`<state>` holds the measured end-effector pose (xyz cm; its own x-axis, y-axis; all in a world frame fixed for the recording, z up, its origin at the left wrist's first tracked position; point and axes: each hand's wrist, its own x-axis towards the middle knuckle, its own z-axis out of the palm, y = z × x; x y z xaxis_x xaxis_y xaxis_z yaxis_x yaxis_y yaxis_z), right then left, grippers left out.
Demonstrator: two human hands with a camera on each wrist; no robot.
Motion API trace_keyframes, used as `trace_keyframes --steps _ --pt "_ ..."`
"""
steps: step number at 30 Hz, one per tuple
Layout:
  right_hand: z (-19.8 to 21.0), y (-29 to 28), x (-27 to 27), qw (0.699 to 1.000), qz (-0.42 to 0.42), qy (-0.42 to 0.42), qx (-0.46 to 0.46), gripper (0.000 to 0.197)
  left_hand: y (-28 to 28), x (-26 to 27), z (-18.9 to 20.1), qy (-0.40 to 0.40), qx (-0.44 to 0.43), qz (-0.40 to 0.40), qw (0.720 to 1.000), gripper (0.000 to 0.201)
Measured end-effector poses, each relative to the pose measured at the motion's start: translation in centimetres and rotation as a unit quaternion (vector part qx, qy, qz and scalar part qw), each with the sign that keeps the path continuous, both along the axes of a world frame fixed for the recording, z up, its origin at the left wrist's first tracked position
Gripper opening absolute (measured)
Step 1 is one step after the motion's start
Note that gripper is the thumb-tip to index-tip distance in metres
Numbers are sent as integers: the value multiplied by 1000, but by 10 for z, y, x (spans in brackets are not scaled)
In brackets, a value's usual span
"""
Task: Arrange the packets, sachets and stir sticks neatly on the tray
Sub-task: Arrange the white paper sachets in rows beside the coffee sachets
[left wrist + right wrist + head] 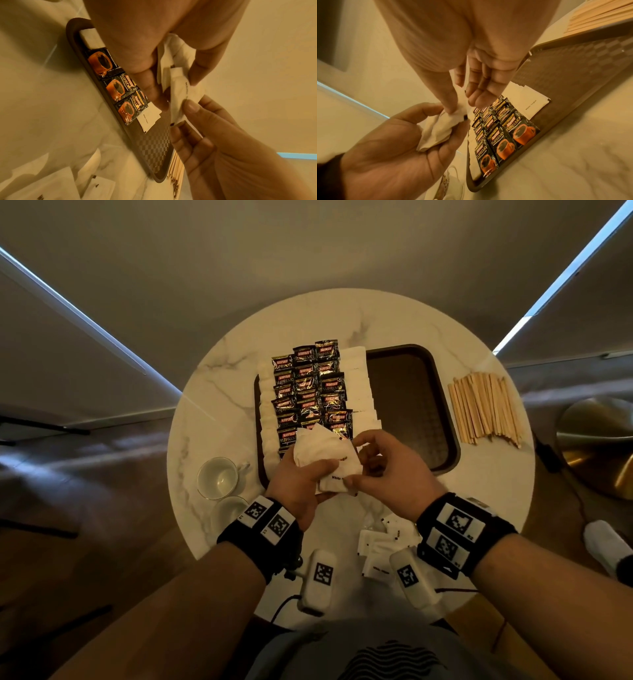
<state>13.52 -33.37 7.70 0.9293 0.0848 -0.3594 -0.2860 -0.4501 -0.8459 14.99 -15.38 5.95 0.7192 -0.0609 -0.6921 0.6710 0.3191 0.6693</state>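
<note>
Above the near edge of the brown tray [411, 412] my left hand [318, 474] grips a bundle of white sugar sachets [322, 450]. My right hand [354, 465] pinches one sachet [181, 94] of that bundle between thumb and fingers. Black coffee packets [308, 385] lie in overlapping rows on the tray's left half. A column of white sachets [359, 378] flanks them on the right and another [267, 405] on the left. The tray's right half is bare. Wooden stir sticks [486, 409] lie in a pile on the table, right of the tray.
More loose white sachets [376, 542] lie on the round marble table [212, 392] near its front edge, under my wrists. Two white cups [217, 477] stand left of the tray. A brass lamp base [603, 446] sits on the floor to the right.
</note>
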Motion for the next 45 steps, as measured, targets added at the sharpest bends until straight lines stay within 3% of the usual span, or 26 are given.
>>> trace_keyframes --steps 5,8,10,13,15,18,21,28,36,45 --pt "-3 2 3 995 -39 58 65 21 -2 8 1 -6 -6 57 998 55" --pt "0 -6 8 990 -45 81 109 16 -1 14 2 4 -15 89 996 45" --pt "-1 -19 14 984 -95 92 122 13 2 18 1 1 -21 104 994 46" --pt "-17 -46 28 979 -177 87 51 14 12 20 0 0 -24 113 993 50" --pt "-31 -61 37 981 -172 79 -35 18 17 21 -2 3 -25 112 993 50" --pt "-50 -62 43 984 -115 103 -84 22 20 20 -2 11 -30 99 995 46" --pt "-64 -51 45 986 -87 110 -95 18 23 18 -3 20 -29 89 995 48" --pt "-90 -34 62 981 -136 82 -115 14 27 12 -8 24 -1 81 996 46" --pt "-104 -29 62 976 -105 56 -183 14 32 6 -16 28 12 79 996 53" --pt "-107 -29 63 973 -126 61 -185 15 28 5 -21 40 12 71 997 52"
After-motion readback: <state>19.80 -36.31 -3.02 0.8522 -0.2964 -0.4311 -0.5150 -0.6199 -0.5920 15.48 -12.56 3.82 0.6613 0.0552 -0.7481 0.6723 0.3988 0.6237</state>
